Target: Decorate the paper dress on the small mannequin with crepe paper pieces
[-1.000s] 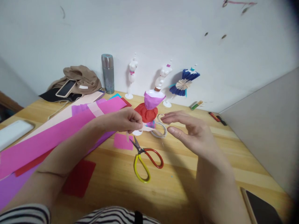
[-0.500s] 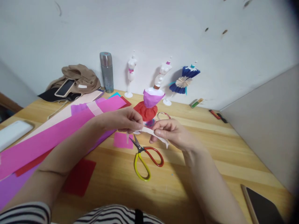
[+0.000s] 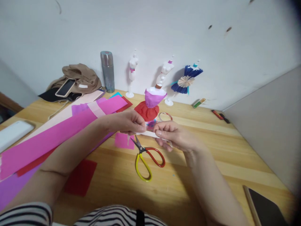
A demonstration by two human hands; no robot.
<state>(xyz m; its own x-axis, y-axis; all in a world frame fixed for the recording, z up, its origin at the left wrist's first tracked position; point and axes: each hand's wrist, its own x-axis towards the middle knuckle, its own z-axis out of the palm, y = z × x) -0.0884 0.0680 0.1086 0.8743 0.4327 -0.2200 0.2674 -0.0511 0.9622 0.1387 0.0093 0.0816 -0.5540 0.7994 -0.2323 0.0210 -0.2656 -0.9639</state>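
A narrow white paper strip (image 3: 150,134) is stretched between my two hands above the table. My left hand (image 3: 131,121) pinches it between thumb and fingers, and a short end hangs below. My right hand (image 3: 172,134) pinches it a little further right, the other end trailing under the palm. Beneath them lie scissors (image 3: 141,150) with one yellow and one red handle, blades parted, their tips by a pink paper square (image 3: 124,140). Just beyond my hands stands a small dress form (image 3: 154,99) with a purple top and red gathered skirt.
Long pink paper (image 3: 58,135) and other coloured sheets cover the left side. At the wall stand a flask (image 3: 107,72), a white mannequin (image 3: 132,73) and one in blue (image 3: 188,80). A red paper square (image 3: 81,178) lies near front; a dark tablet-like device (image 3: 265,205) is at right.
The strip is now pulled straighter and flatter between my hands. My right hand has turned slightly, its lower fingers spreading beneath the strip. Both still grip it.
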